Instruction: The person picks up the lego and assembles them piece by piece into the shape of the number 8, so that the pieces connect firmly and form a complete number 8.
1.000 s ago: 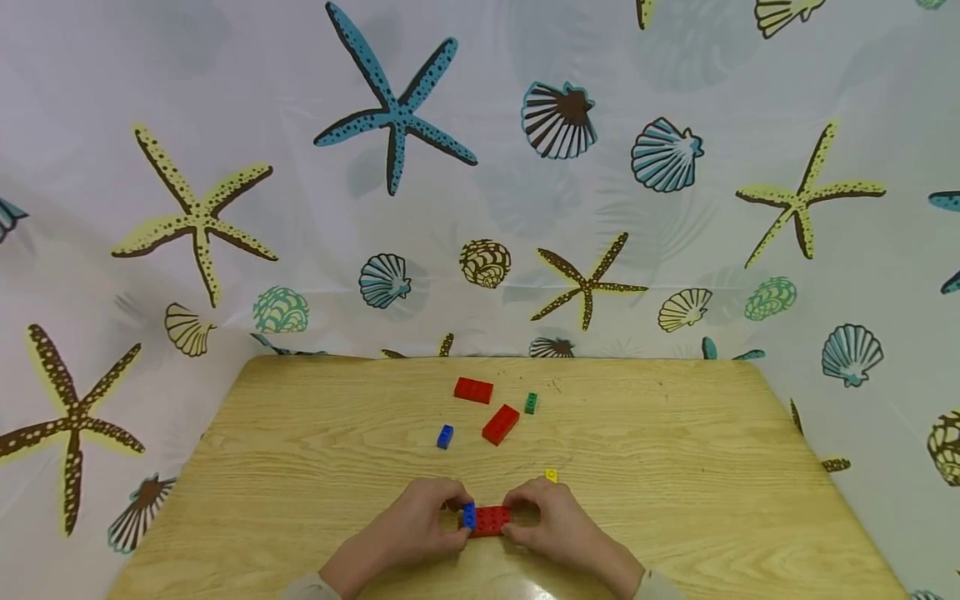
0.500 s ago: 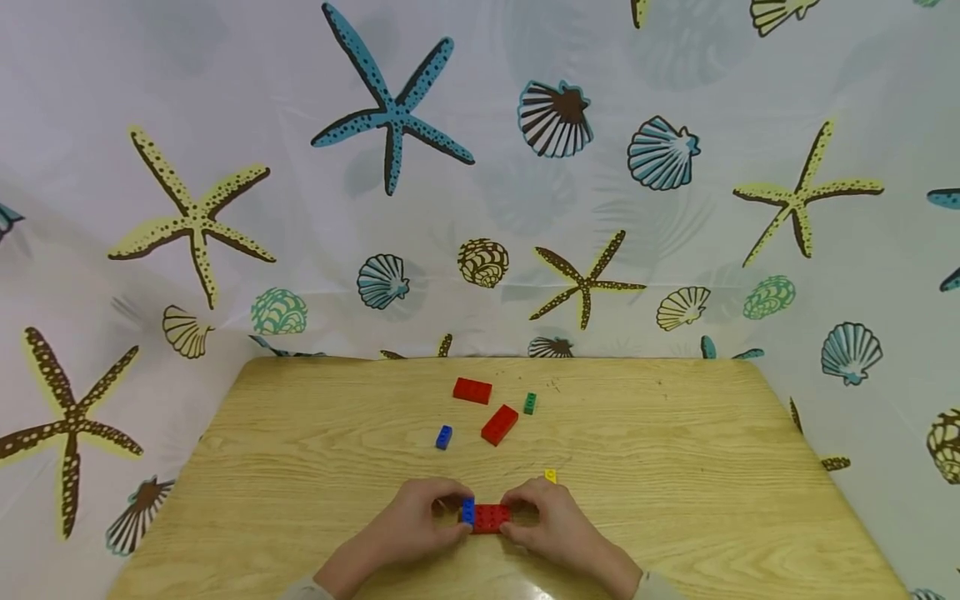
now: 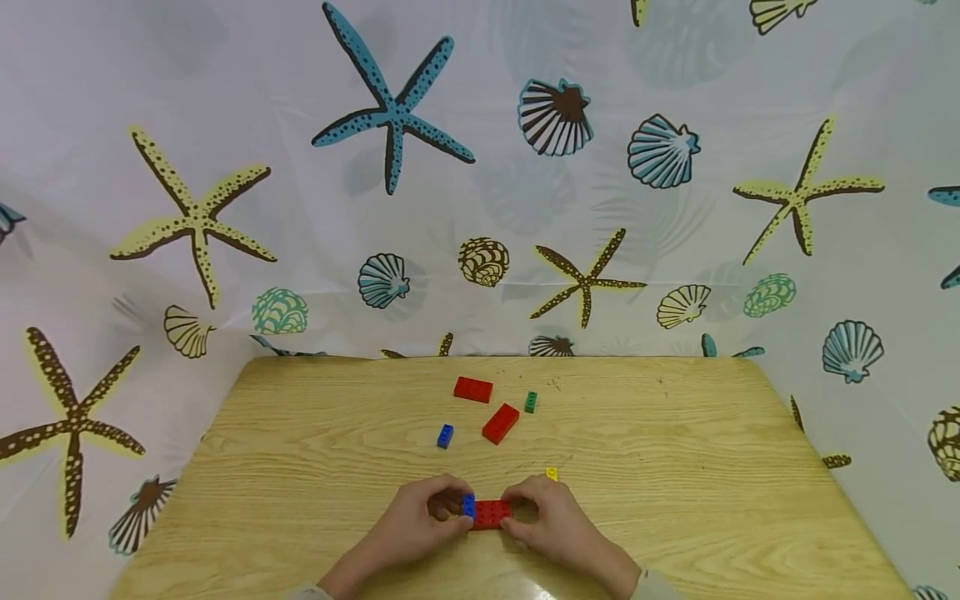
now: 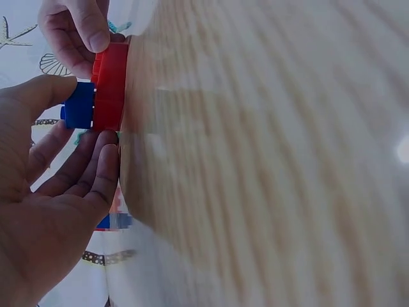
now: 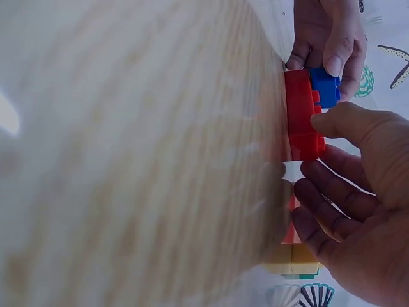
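Observation:
Near the front of the table, a red toy brick [image 3: 491,514] lies with its studs up. Across its left end sits a smaller blue brick [image 3: 468,506], which my left hand [image 3: 412,521] pinches between thumb and finger. In the left wrist view a thin light gap shows between the blue brick [image 4: 79,105] and the red brick [image 4: 110,86]. My right hand [image 3: 553,521] holds the red brick's right end, its thumb on the near side. The right wrist view shows that thumb at the studs of the red brick [image 5: 303,118].
Further back lie two red bricks [image 3: 474,389] [image 3: 501,423], a small blue brick [image 3: 446,436] and a small green brick [image 3: 531,402]. A yellow brick [image 3: 552,473] is partly hidden behind my right hand. A patterned curtain [image 3: 480,183] hangs around the wooden table [image 3: 675,467].
Both hands and the joined bricks have shifted slightly away from me. The blue brick has moved a little further back over the red one. The other bricks have stayed put.

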Demonstrator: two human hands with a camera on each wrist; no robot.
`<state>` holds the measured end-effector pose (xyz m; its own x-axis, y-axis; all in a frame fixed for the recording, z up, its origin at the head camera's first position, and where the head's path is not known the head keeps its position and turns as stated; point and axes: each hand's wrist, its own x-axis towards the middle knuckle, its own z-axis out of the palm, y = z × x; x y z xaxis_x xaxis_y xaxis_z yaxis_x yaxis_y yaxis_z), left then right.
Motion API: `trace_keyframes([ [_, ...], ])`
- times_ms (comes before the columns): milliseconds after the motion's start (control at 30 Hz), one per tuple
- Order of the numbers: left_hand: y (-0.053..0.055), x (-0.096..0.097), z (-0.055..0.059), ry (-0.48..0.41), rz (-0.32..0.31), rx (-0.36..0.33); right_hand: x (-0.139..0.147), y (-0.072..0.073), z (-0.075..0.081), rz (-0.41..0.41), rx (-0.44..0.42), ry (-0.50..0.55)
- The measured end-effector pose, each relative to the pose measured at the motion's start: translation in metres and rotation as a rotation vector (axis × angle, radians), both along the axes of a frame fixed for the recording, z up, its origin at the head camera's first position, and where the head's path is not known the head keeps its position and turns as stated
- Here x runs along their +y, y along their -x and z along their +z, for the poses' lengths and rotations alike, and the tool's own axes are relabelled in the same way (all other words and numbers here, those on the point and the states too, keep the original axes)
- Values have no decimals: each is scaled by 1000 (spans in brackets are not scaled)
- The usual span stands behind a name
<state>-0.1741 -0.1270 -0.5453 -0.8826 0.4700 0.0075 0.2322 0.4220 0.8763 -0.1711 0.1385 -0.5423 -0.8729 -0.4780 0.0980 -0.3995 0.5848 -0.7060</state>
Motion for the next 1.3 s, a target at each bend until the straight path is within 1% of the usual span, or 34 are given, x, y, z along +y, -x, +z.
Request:
trace_keyframes([
  [167,2,0,-2,-24,15,-42,0,0,0,-5,-14,2],
  [300,3,-1,-3,-23,18,-62,0,1,-1,-3,-21,7],
  [367,3,0,-3,-20,14,-60,0,1,-1,-3,-22,9],
  [533,3,2,0,-47,2,-51,1,0,-1,-9,-15,9],
  [667,2,3,-1,-64,1,-51,1,0,0,-10,-10,13],
  [800,1,2,-2,-86,5,-61,1,0,0,-2,-6,14],
  [933,0,1,-1,-105,8,-72,0,1,-1,0,1,13],
  [1067,0,1,0,-104,11,-83,0,1,-1,1,7,13],
  [1300,1,0,-4,-70,11,-89,2,0,2,14,10,13],
])
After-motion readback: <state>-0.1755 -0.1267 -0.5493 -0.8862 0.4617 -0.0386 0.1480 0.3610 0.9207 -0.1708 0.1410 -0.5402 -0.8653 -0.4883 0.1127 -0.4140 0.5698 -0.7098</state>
